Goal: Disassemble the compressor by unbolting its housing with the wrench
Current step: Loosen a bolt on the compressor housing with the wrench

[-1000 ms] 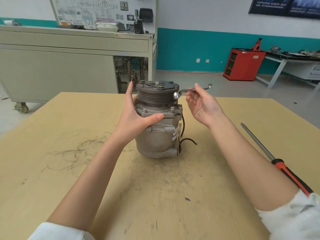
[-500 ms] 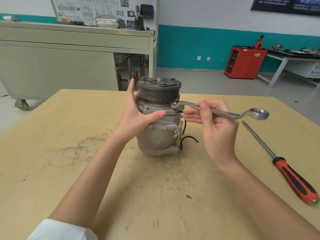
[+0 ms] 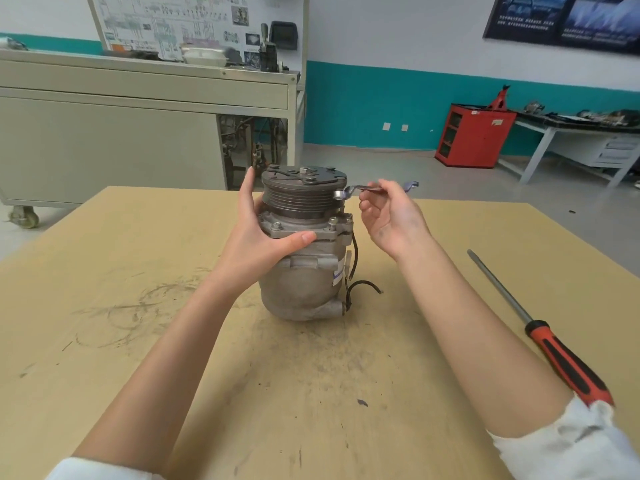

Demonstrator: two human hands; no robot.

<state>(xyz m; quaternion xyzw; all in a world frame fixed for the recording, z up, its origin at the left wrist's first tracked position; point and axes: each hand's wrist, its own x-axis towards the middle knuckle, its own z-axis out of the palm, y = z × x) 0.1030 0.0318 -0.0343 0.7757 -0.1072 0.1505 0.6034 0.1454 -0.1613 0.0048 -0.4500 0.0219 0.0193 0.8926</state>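
Note:
A grey metal compressor (image 3: 300, 278) stands upright in the middle of the wooden table (image 3: 104, 306), its dark ribbed pulley on top. My left hand (image 3: 258, 233) grips its left side, thumb across the front flange near the bolts. My right hand (image 3: 391, 216) is raised to the right of the pulley and pinches a slim ring wrench (image 3: 349, 192) between thumb and fingertips. The wrench's ring end hangs beside the pulley rim, above the flange bolt at the right, not touching it.
A long screwdriver (image 3: 540, 337) with a red and black handle lies on the table at the right, partly under my right sleeve. Black wires stick out from the compressor's right side. A grey workbench stands behind the table, a red cabinet farther back.
Half a second ago the wrench ring sat on the right flange bolt with my right hand low on the shaft. Now the hand has lifted the wrench off and turned it beside the pulley.

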